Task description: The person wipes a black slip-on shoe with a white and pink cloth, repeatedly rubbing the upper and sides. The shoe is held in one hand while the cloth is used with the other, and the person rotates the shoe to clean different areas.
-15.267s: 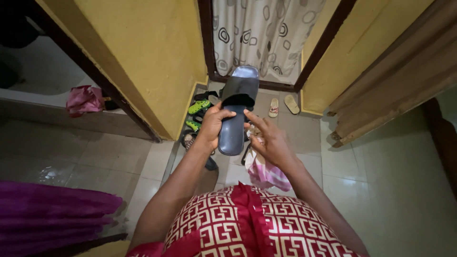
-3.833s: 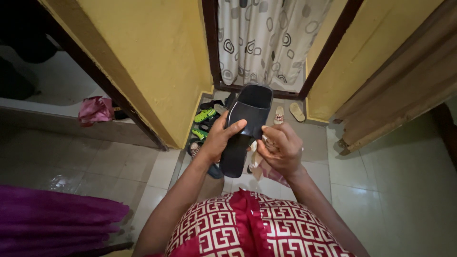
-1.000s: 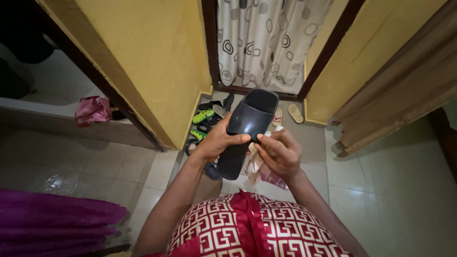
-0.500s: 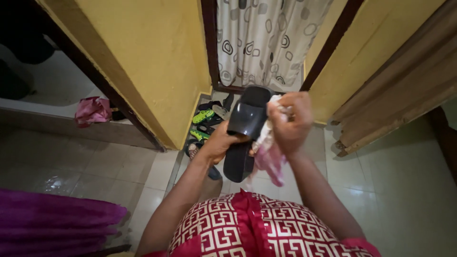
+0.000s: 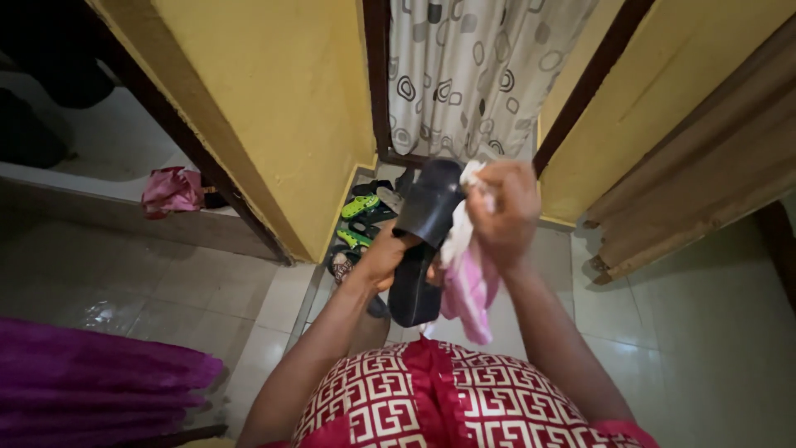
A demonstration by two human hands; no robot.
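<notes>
1. The left hand (image 5: 390,257) is closed around the middle of a black slide sandal (image 5: 423,236), held out in front of the body above the floor, its front end tilted away toward the patterned curtain (image 5: 473,75).
2. The right hand (image 5: 506,207) is bunched shut on a pink and white cloth (image 5: 468,278) — the gathered part presses against the sandal's upper end, and the loose part hangs down beside the sole.
3. To wipe well, I judge that the left hand should grip firmly at mid-sole so the sandal does not twist under pressure.
4. Keep a folded pad of cloth under the fingertips — the dangling part does no cleaning.
5. Short strokes along the strap edge, turning the sandal a little with each 1, would likely reach the seam.
6. On the tiled floor (image 5: 688,332) below, green sandals (image 5: 358,207) and other footwear lie by the yellow wall (image 5: 274,108).
</notes>
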